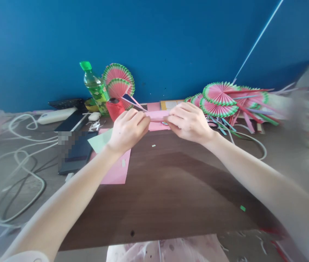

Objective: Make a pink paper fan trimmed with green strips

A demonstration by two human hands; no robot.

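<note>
Between my hands a narrow strip of pink paper is stretched level above the back of the table. My left hand pinches its left end, and my right hand pinches the right end. The fingertips partly hide both ends of the strip. Below and behind it lie more pink sheets. Under my left wrist are a pale green sheet and a larger pink sheet.
Pleated pink-and-green paper fans are heaped at the right with coloured strips. At the left stand a green bottle, a red cup and another fan. White cables and a black tablet-like device lie at the left.
</note>
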